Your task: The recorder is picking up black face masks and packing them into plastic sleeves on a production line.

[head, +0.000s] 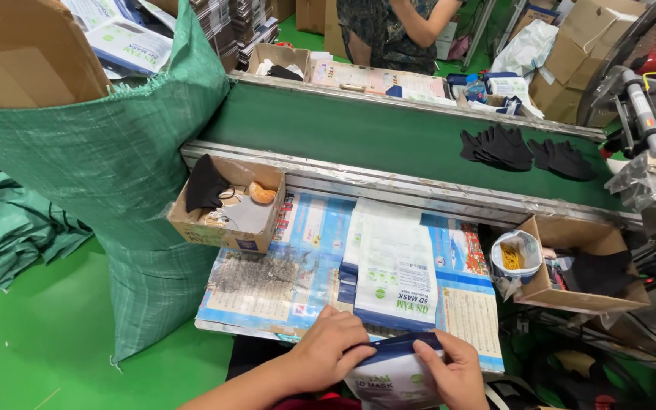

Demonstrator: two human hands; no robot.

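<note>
Closest to you, your left hand point(330, 351) and right hand point(453, 370) both pinch the dark top edge of a white pouch point(396, 373), held low at the near edge of the table point(267, 292). Left fingers curl over the pouch's upper left corner; right fingers close on its upper right.

Biggest around you is the green sack point(115, 163) at your left, stuffed with cardboard. Next comes the green conveyor point(373, 137) across the far side, carrying black masks point(525, 148). On the table just ahead of your hands lies a stack of flat pouches point(392, 262). A left box point(229, 203) holds a black mask; a right box point(571, 266) holds a small cup point(515, 257). Beyond the conveyor, another person point(392, 26) stands.
</note>
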